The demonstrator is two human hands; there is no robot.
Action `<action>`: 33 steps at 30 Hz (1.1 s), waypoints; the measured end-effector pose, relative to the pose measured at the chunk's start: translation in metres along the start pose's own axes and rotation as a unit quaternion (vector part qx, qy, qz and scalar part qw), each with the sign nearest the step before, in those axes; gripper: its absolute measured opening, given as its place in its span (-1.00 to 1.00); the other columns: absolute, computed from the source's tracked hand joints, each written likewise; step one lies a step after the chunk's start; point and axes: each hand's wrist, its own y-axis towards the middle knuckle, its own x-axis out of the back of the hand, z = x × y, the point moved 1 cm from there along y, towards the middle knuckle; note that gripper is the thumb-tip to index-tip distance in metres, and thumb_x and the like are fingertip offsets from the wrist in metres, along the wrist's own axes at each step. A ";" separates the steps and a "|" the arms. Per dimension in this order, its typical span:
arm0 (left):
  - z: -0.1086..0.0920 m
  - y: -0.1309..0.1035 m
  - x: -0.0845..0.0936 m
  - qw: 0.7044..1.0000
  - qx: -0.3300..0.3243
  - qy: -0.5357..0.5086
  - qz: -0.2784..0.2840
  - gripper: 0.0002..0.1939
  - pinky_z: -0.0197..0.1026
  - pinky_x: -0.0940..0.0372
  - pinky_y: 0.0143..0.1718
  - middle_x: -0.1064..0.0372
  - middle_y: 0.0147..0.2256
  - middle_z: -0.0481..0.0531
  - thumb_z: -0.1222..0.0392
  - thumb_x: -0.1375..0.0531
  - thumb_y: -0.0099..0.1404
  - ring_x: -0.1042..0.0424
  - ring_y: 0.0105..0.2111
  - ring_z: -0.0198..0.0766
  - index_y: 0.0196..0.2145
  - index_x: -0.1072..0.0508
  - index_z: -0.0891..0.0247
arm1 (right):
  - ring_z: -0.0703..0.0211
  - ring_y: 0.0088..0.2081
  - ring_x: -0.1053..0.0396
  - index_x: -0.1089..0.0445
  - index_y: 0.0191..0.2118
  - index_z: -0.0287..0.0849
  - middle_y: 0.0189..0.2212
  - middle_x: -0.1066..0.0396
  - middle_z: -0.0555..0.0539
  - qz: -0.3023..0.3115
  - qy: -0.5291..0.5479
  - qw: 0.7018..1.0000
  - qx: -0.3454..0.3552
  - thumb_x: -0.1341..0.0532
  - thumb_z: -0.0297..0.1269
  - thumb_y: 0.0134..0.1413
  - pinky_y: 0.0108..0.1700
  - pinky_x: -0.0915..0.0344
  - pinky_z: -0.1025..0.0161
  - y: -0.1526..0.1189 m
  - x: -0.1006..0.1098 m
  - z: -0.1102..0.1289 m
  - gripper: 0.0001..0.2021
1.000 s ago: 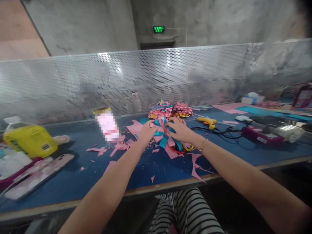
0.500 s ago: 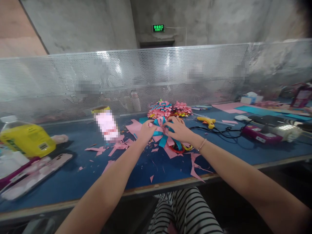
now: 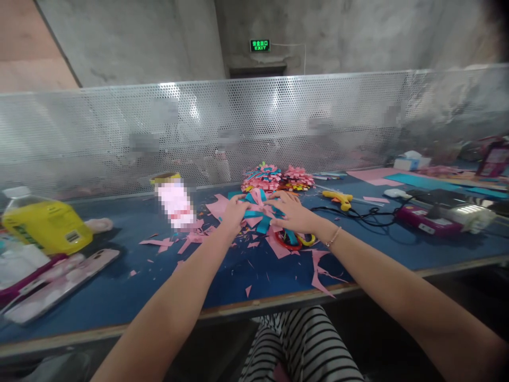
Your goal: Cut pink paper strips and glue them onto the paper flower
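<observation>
A: Where does the bow (image 3: 260,210) lie in relation to your hands?

B: Between them, on the blue table (image 3: 238,284): to the right of my left hand (image 3: 234,213), to the left of my right hand (image 3: 293,213). Pink and blue strips radiate from its middle, so I read no clear long axis.

A: Which hand is nearer?

B: Neither; both touch it, at opposite sides. My left fingers bend over its left strips; my right fingers curve across its right side. Whether either hand pinches a strip, I cannot tell.

A: And the surroundings?

B: Layered paper flowers (image 3: 261,180) stand just behind the bow. A red handle (image 3: 289,248) lies in front of my right hand; the glue gun (image 3: 341,200) lies farther right.
</observation>
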 end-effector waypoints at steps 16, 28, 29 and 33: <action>-0.031 -0.009 -0.002 0.984 0.091 -0.151 -0.037 -0.91 -0.23 -0.26 -0.32 -0.27 -0.55 0.00 0.38 -0.10 -0.12 -0.31 -0.41 -0.32 -0.57 -0.26 0.27 | 0.16 -0.19 -0.26 -0.31 -0.16 -0.17 -0.23 -0.34 -0.11 -0.124 0.102 0.987 0.010 -0.02 -0.41 -0.03 -0.14 -0.18 0.20 0.008 -0.007 -0.009 -0.72; -0.028 -0.005 0.001 0.998 -0.030 -0.051 -0.008 -0.64 -0.28 -0.19 -0.33 -0.31 -0.40 -0.05 0.19 -0.30 -0.21 -0.31 -0.38 -0.37 -0.39 -0.32 0.26 | 0.24 -0.38 -0.29 -0.33 -0.39 -0.17 -0.47 -0.36 0.02 -0.223 0.514 0.813 -0.156 -0.14 -0.21 -0.15 -0.30 -0.23 0.27 0.015 -0.010 -0.033 -0.83; -0.027 -0.007 -0.001 0.998 -0.032 -0.052 0.013 -0.63 -0.29 -0.19 -0.34 -0.31 -0.39 -0.04 0.20 -0.31 -0.21 -0.31 -0.38 -0.37 -0.38 -0.33 0.26 | 0.23 -0.36 -0.30 -0.34 -0.38 -0.15 -0.45 -0.37 0.01 -0.224 0.541 0.796 -0.154 -0.16 -0.20 -0.18 -0.28 -0.24 0.26 0.015 -0.009 -0.031 -0.82; -0.026 -0.012 -0.006 0.990 -0.064 -0.054 0.117 -0.62 -0.29 -0.20 -0.34 -0.33 -0.39 -0.04 0.24 -0.31 -0.17 -0.33 -0.41 -0.38 -0.33 -0.34 0.27 | 0.24 -0.36 -0.33 -0.33 -0.39 -0.12 -0.45 -0.38 0.02 -0.221 0.609 0.745 -0.159 -0.22 -0.24 -0.23 -0.28 -0.26 0.26 0.014 -0.002 -0.020 -0.82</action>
